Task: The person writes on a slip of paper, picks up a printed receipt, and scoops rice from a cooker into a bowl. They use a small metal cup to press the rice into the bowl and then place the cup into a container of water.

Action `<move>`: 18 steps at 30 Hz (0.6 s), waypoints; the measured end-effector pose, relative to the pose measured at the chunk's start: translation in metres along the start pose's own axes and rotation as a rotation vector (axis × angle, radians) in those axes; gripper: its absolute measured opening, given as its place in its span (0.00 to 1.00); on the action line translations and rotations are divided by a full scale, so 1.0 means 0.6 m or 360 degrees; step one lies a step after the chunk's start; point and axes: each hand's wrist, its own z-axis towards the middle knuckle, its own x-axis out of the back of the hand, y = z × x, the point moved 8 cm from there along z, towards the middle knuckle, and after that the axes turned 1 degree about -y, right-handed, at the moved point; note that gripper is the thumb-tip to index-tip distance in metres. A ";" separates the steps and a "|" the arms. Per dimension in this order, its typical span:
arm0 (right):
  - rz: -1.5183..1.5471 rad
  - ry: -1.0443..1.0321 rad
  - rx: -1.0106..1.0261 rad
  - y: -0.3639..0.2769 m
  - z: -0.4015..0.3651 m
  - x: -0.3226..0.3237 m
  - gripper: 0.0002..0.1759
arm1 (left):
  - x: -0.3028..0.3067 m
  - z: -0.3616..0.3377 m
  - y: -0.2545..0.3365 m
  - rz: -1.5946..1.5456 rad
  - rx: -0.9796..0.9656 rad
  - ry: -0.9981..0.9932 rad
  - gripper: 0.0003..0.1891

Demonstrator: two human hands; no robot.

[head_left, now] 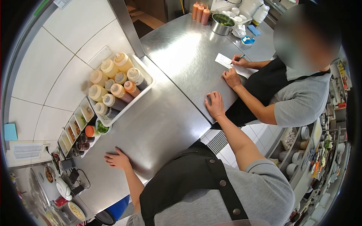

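My left hand (117, 159) lies flat on the steel counter (151, 124) with its fingers spread, holding nothing. My right hand (215, 105) rests on the steel worktop near its front edge, thumb apart from the fingers and nothing held. Beyond my left hand, a white plastic basket (149, 84) carries several squeeze bottles (120, 92) with yellow, orange and dark contents. To the right of my right hand, a co-worker (301, 96) in a black apron leans over the worktop. One of that person's hands holds a pen (236, 59) over a white paper slip (224, 60); the other rests beside it.
A row of topping containers (77, 126) stands against the tiled wall, beside a small bowl of chopped greens (102, 127). Black cables (83, 179) lie at the counter's left end. Orange bottles (200, 13) and a metal pot (222, 24) stand at the back. Stocked shelves (301, 162) line the right.
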 end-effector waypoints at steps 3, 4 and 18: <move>0.0036 0.0038 0.0022 0.000 -0.001 0.002 0.15 | 0.003 0.000 0.002 -0.0021 0.0008 0.0001 0.44; 0.0036 0.0029 0.0027 0.001 -0.002 0.001 0.15 | 0.005 -0.001 0.002 -0.0034 0.0009 0.0001 0.44; 0.0082 0.0062 0.0037 0.001 -0.006 0.006 0.14 | 0.047 -0.026 -0.002 -0.0609 -0.0251 0.0300 0.42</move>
